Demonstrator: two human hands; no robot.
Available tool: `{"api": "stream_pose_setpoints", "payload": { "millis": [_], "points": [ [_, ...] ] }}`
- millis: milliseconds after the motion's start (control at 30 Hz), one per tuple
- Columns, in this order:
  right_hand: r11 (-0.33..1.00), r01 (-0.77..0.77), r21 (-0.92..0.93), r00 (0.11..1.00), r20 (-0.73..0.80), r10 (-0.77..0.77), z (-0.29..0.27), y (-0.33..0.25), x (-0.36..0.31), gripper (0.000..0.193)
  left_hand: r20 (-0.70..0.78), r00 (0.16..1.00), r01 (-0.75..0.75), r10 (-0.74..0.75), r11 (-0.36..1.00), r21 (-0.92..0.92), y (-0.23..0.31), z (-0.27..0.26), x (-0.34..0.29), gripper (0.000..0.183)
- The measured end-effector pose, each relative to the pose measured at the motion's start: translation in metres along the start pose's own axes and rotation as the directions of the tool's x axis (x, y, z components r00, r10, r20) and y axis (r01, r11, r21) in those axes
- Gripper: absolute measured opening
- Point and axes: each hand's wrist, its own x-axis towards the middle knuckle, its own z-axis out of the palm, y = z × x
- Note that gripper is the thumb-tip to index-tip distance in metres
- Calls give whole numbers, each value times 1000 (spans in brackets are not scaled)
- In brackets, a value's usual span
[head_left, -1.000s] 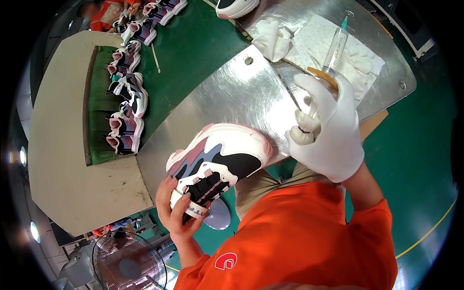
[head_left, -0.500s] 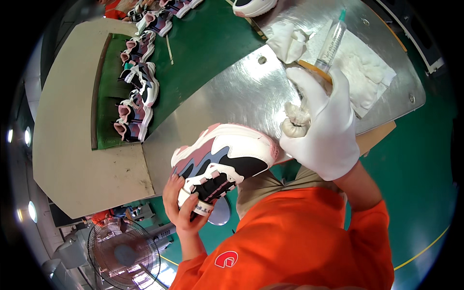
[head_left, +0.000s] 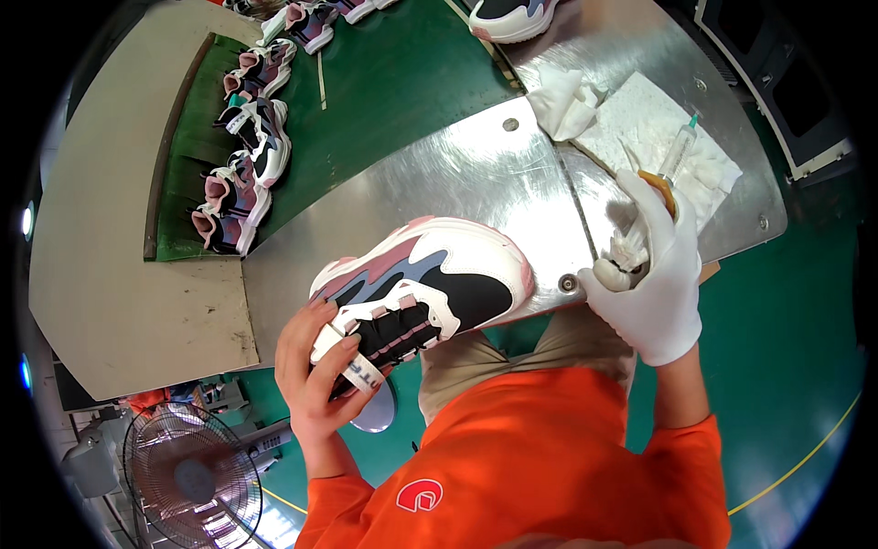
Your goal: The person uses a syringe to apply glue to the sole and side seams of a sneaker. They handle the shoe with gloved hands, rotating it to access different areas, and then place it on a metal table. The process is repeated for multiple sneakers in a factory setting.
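Note:
A sneaker (head_left: 457, 274) in white, black, mauve and blue-grey lies tilted on its side near the metal table's front edge. My bare left hand (head_left: 311, 366) is closed around its ankle end, at the tongue with the white loop. To the right, my right hand (head_left: 663, 288) wears a white glove and grips a clear syringe (head_left: 679, 156) with a green tip and a yellow-orange flange. A crumpled whitish wad (head_left: 624, 265) is also tucked in that hand, by the curled fingers. The syringe tip points away from me, over a white cloth.
The metal tabletop (head_left: 439, 174) borders a green belt (head_left: 393, 64). A row of similar sneakers (head_left: 265, 142) stands at the left, with another sneaker (head_left: 514, 18) at the far edge. White cloths (head_left: 631, 119) lie back right. A fan (head_left: 192, 480) stands lower left.
My right hand has moved right with the syringe and wad, away from the sneaker's toe. The left hand still holds the sneaker, which has shifted little. The view has moved slightly.

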Motion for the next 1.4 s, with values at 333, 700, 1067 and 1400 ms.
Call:
{"api": "stream_pose_setpoints", "payload": {
  "millis": [333,700,1067,1400],
  "points": [
    [999,21,-26,1000,-18,-21,14,-13,12,75,-37,999,14,-14,1000,0,2,3,0,53],
    [971,51,-235,993,-95,-75,34,4,5,77,-89,996,-2,6,999,36,3,7,-9,52],
    [892,38,-451,991,-97,-92,42,6,0,79,-114,993,-4,9,999,45,4,9,-9,52],
    [882,69,-466,981,-127,-145,46,10,-4,81,-139,990,10,-3,999,50,7,9,-11,51]
  ]
}}
